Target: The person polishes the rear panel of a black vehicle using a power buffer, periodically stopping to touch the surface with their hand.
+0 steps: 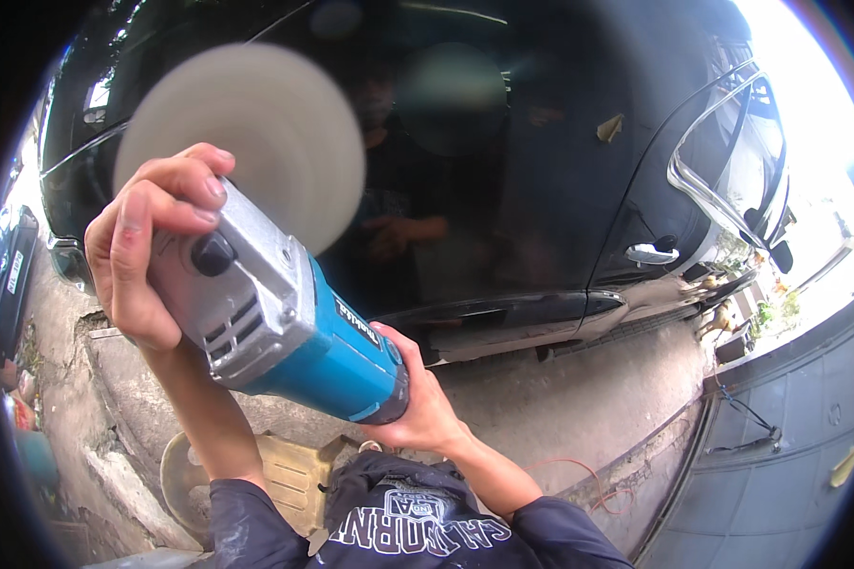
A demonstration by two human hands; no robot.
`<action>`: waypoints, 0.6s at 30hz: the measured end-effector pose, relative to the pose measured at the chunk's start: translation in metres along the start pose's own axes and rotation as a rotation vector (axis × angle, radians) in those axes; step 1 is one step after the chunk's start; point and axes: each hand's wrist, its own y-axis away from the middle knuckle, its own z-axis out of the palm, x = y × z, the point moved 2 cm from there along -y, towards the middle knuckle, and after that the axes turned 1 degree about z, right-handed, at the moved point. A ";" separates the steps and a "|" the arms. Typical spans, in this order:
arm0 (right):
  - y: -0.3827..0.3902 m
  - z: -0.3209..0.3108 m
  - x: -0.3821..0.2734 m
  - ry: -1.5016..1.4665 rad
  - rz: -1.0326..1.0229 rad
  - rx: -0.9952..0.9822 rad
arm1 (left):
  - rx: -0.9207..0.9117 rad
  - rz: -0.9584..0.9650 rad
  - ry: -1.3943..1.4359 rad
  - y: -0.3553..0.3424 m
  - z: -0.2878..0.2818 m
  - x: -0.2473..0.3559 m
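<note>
I hold a rotary polisher with a silver head and teal body. My left hand wraps over the silver head, fingers curled. My right hand is closed round the rear of the body. The round cream pad, blurred as if spinning, is at the glossy black side panel of a car; whether it touches the paint I cannot tell. The panel mirrors a person. A small yellowish leaf-like patch shows on it, right of the pad.
A car door handle is at right. Below are cracked concrete, a yellowish plastic stool or tub, an orange cord and, at lower right, a grey metal gate or sheet. Another dark vehicle stands at far left.
</note>
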 end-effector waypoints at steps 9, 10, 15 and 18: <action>0.018 -0.082 -0.006 -0.062 -0.036 0.201 | -0.435 0.036 0.269 -0.046 0.108 -0.016; 0.023 -0.093 0.000 -0.066 -0.026 0.243 | -0.446 0.023 0.287 -0.049 0.128 -0.019; 0.058 -0.146 0.039 -0.222 0.079 0.433 | -0.564 -0.001 0.242 -0.049 0.251 -0.036; 0.054 -0.153 0.027 -0.357 0.089 0.482 | -0.575 0.061 0.055 -0.048 0.279 -0.031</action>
